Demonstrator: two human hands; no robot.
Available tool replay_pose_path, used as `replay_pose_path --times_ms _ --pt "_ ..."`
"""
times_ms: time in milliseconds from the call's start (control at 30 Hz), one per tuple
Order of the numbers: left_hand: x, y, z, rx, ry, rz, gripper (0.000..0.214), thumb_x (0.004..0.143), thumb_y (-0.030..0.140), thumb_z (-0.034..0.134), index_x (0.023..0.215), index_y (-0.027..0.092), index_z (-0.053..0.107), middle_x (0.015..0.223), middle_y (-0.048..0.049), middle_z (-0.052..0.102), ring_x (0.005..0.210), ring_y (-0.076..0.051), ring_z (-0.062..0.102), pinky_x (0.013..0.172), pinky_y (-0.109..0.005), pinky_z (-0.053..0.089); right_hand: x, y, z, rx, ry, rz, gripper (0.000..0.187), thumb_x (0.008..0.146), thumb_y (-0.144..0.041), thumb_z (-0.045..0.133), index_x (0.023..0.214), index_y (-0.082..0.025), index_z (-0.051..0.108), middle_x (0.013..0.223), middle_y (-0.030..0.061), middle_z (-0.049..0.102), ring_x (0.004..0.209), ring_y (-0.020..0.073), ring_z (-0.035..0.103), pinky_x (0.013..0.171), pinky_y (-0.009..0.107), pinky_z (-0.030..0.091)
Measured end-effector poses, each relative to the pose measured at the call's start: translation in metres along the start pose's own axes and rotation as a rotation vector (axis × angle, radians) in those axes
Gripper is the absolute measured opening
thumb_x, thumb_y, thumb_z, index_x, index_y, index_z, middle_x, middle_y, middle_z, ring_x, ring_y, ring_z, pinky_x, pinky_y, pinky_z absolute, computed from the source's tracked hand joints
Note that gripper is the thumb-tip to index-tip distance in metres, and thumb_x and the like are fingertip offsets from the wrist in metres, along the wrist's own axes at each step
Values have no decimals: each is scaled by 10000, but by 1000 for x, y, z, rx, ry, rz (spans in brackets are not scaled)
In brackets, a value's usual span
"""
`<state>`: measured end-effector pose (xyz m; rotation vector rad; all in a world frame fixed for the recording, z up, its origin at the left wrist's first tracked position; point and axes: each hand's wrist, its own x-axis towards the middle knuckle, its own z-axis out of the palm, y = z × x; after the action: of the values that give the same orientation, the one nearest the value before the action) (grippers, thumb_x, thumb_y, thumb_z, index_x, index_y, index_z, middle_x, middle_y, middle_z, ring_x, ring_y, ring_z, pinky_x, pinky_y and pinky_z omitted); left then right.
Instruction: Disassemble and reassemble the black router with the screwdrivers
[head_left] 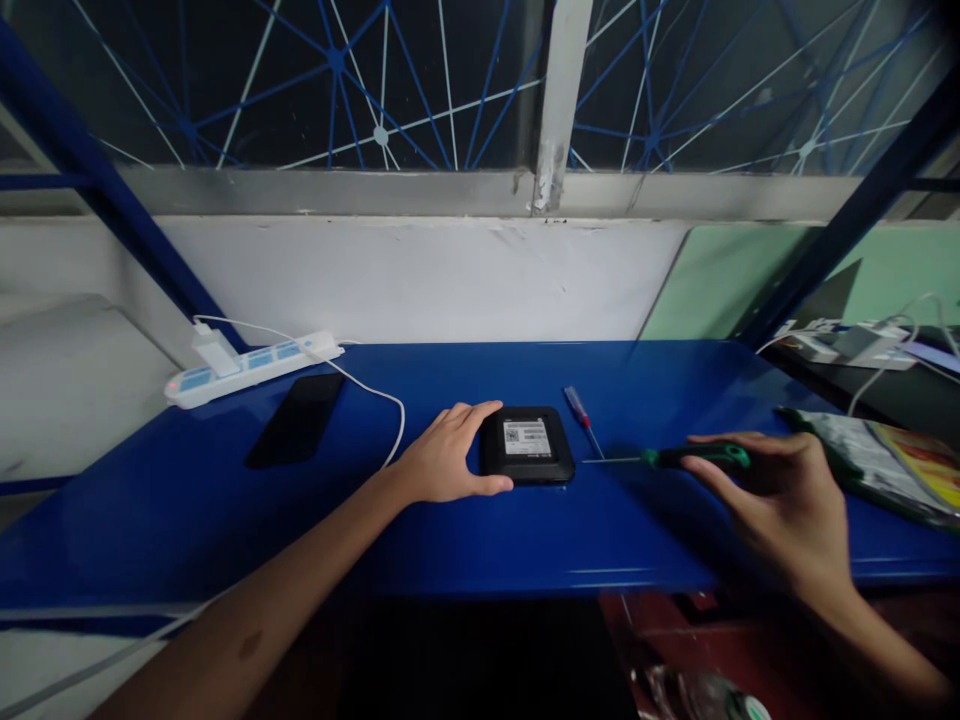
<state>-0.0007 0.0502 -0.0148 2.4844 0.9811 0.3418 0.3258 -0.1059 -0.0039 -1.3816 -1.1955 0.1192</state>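
Observation:
A small black square device (528, 447) with a white printed label lies flat on the blue table. My left hand (450, 455) grips its left side, with the thumb at the near edge and fingers at the far edge. In my right hand (787, 505) is a green-and-black-handled screwdriver (697, 457), held level between thumb and fingers. Its thin shaft points left, and the tip is close to the device's right edge; whether they touch I cannot tell. A second, smaller screwdriver (578, 408) with a clear and red handle lies just beyond the device's right side.
At the left, a white power strip (255, 370) holds a plugged-in charger, whose white cable (397, 400) runs across the table (480, 550). A black phone (296, 420) lies beside it. To the right is a green-and-yellow packet (885, 460). Blue frame posts slant up on both sides.

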Motion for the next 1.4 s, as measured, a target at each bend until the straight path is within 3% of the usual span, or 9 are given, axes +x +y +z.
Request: replay_pose_path --times_ms 167,233,367,433,533,667,867,1100,1400 --pt "1 -3 0 -12 2 -1 1072 676 675 713 1553 296 227 1401 -150 452 1273 -438 446 1029 -610 384 -21 26 -26 -266 -146 53 458 691 -564 809 914 -249 563 852 19 727 744 225 721 667 325 572" --pt "1 -2 0 -12 -1 -3 1076 671 673 717 1552 288 234 1397 -153 455 1268 -440 448 1023 -607 391 -27 30 -28 -336 -239 10 473 740 -577 770 1037 -239 625 916 36 741 796 232 732 728 339 575" --pt "1 -2 0 0 2 -4 1076 670 679 715 1548 283 236 1408 -153 444 1281 -436 437 1048 -603 372 -21 19 -20 -342 -446 -120 316 829 -511 718 1025 -264 709 907 21 726 795 206 714 749 322 551" --pt "1 -2 0 5 6 -4 1073 677 680 711 1549 284 227 1406 -155 444 1291 -432 432 1054 -606 367 -11 13 -17 -329 -388 -113 295 830 -497 720 1020 -273 705 941 20 722 825 206 702 798 334 540" --pt "0 -1 0 0 7 -1 1064 681 669 713 1549 297 222 1391 -152 458 1288 -431 439 1042 -614 379 9 6 -18 -235 -213 17 423 747 -596 745 994 -265 651 960 25 723 842 225 696 772 341 545" --pt "0 -1 0 -13 10 -4 1044 687 674 707 1542 287 251 1404 -155 451 1280 -435 444 1034 -616 387 32 1 -18 -260 -218 128 448 688 -647 753 894 -256 679 869 25 716 768 224 668 701 348 525" --pt "0 2 -2 -12 11 -18 1049 691 700 699 1542 276 256 1393 -162 459 1276 -428 451 1034 -613 392 48 -6 -7 -72 -205 209 495 660 -585 807 1020 -267 685 870 25 762 742 212 703 709 343 569" --pt "0 3 -2 -9 9 -23 1069 687 724 695 1542 253 259 1416 -171 444 1289 -425 442 1044 -604 392 53 -7 4 -17 -243 175 460 688 -555 805 1033 -277 682 908 22 767 737 218 721 786 394 583" --pt "0 1 -1 -27 14 -11 1054 682 667 713 1547 291 242 1407 -154 457 1289 -434 446 1025 -616 406 53 -12 1 -170 -260 85 457 719 -623 749 1049 -316 675 927 26 774 833 291 731 833 446 565"
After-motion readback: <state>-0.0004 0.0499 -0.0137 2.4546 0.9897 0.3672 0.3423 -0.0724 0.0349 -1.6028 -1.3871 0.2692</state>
